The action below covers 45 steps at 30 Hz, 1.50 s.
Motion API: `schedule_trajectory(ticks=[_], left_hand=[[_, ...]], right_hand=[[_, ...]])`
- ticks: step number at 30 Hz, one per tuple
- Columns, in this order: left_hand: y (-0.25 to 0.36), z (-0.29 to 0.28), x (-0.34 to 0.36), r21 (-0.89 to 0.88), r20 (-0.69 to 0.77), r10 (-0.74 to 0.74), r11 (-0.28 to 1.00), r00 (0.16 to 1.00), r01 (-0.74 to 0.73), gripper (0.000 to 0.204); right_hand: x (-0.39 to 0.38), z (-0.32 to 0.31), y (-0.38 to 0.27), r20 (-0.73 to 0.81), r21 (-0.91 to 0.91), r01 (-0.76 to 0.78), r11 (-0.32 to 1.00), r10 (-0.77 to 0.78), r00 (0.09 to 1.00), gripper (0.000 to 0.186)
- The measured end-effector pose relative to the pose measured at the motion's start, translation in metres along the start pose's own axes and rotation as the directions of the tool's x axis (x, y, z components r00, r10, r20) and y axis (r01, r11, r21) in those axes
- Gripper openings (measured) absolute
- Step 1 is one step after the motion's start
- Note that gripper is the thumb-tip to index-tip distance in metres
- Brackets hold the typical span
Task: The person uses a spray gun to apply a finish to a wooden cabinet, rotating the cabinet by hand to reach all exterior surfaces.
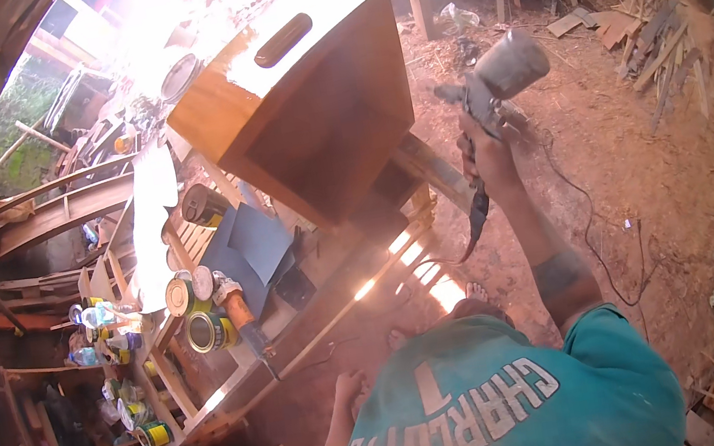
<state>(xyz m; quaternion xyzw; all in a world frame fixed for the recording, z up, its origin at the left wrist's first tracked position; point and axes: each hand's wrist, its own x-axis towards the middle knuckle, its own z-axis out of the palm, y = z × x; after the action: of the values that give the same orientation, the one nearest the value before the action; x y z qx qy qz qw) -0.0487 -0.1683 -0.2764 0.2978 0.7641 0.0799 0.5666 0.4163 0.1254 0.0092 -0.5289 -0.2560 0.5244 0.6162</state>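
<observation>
Beside wooden box (319, 135), right hand (488, 158) was closed around spray gun (482, 100); near bench (319, 335), left hand (350, 387) hung, grip I cannot tell.

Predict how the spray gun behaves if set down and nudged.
The spray gun, in the right hand, would probably tip: its bulky grey cup juts off a slimmer body. The curved dark hose below likely flexes and may drag.

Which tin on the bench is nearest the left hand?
The dark-topped tin beside the orange tool; all others, like the pale-topped tin behind, sit farther from the left hand.
</observation>
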Motion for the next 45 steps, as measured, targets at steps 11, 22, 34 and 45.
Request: schedule_trajectory(ticks=[11,22,34,45], left_hand=[[0.03,0.019,-0.033,0.1,-0.032,0.029,0.995,0.999,-0.026,0.027],[0.027,-0.009,0.022,0.07,0.041,0.142,0.987,0.989,-0.145,0.025],[0.029,-0.03,-0.021,0.204,0.019,0.057,0.977,0.998,-0.06,0.027],[0.004,-0.037,0.015,0.069,-0.009,0.042,0.997,0.999,-0.041,0.028]], right_hand=[[0.01,-0.023,0.008,-0.026,-0.088,-0.123,0.989,0.121,0.992,0.033],[-0.028,0.002,-0.062,0.119,-0.098,0.252,0.963,-0.24,0.963,0.027],[-0.033,-0.008,0.107,0.071,-0.379,0.285,0.881,-0.279,0.958,0.026],[-0.071,0.03,0.09,0.271,-0.468,-0.131,0.874,0.282,0.92,0.022]])
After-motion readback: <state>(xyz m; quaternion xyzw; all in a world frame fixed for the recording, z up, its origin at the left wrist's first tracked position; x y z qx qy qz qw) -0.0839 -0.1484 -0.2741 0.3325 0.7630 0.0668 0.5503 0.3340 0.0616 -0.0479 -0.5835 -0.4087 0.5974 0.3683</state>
